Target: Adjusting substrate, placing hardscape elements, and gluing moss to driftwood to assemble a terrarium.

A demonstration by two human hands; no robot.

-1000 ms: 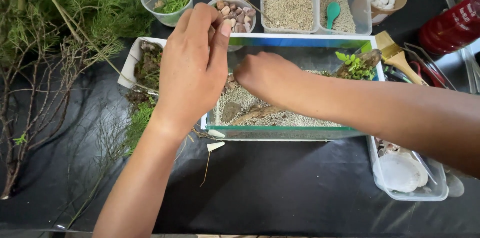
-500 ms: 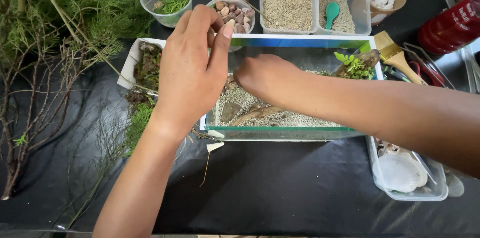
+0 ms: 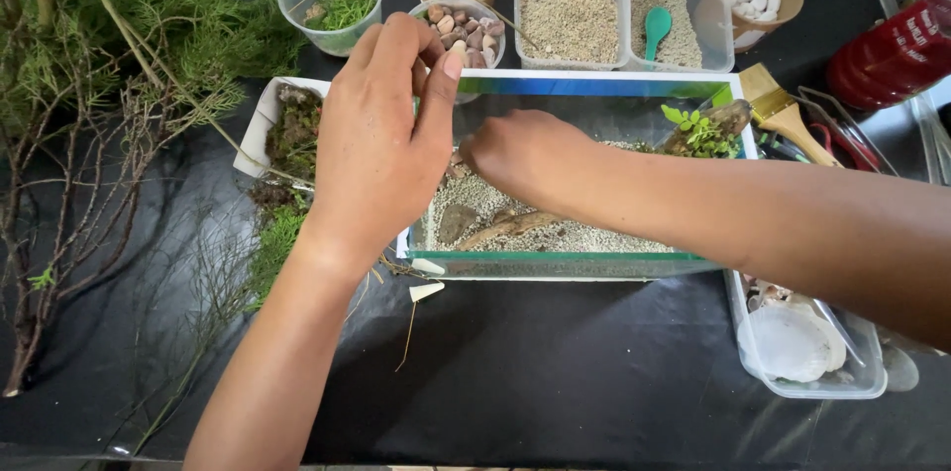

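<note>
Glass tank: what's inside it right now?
The glass tank holds pale gravel, a flat stone, driftwood and a small green plant. The right hand reaches in; the left hand covers the tank's left end, hiding what lies beneath.

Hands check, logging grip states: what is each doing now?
Left hand: fingers pinched together above the rectangular glass tank; contents cannot be told.
Right hand: curled inside tank; cannot tell.

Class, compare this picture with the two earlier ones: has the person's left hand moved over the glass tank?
No. The left hand sits at the same spot over the left end of the glass tank, its fingers beside the bowl of brown pebbles.
</note>
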